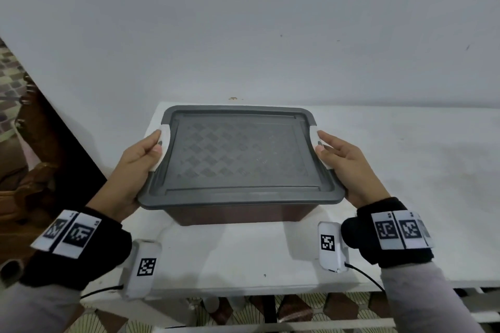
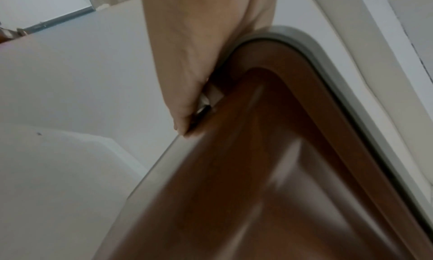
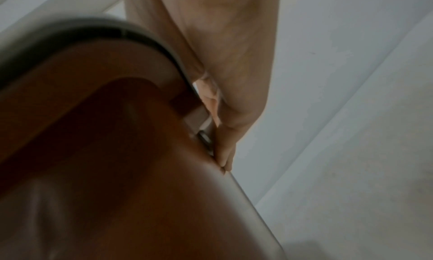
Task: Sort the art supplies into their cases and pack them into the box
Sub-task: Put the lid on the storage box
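A box with a grey patterned lid (image 1: 238,154) and a brown body (image 1: 238,215) is held over the white table (image 1: 243,257), its lid closed. My left hand (image 1: 147,151) grips its left side, thumb on the white latch (image 1: 165,140). On the opposite side my right hand (image 1: 331,149) grips the box, thumb by the other white latch (image 1: 322,149). In the left wrist view the left hand (image 2: 187,69) curls under the lid rim (image 2: 328,79) beside the brown wall (image 2: 257,171). The right wrist view shows the right hand (image 3: 225,90) against the brown wall (image 3: 117,153). No art supplies are visible.
A white wall (image 1: 243,35) rises right behind the table. Dark wooden furniture (image 1: 40,159) stands to the left of the table's left edge. Patterned floor (image 1: 243,311) shows below the table's front edge.
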